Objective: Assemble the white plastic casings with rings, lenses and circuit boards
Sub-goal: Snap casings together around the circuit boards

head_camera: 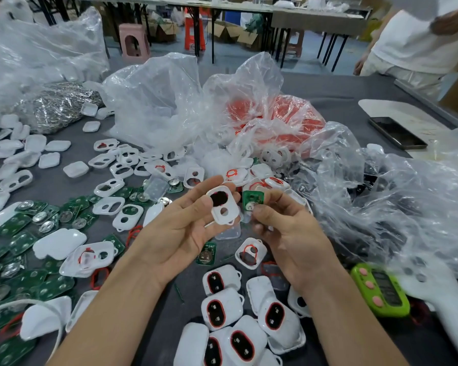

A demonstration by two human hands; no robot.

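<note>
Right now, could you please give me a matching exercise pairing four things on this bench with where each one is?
Things:
1. white casing
2. green circuit board
3. lime-green device
4. dark phone

Places:
A. lying flat at the far right
B. held in the left hand
C. on the table at the near right
D. pinched in the right hand

Pairs: 1-B, 2-D, 3-C, 4-A

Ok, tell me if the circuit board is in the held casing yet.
Out: the right hand pinches the green circuit board beside the white casing, which the left hand holds.
</note>
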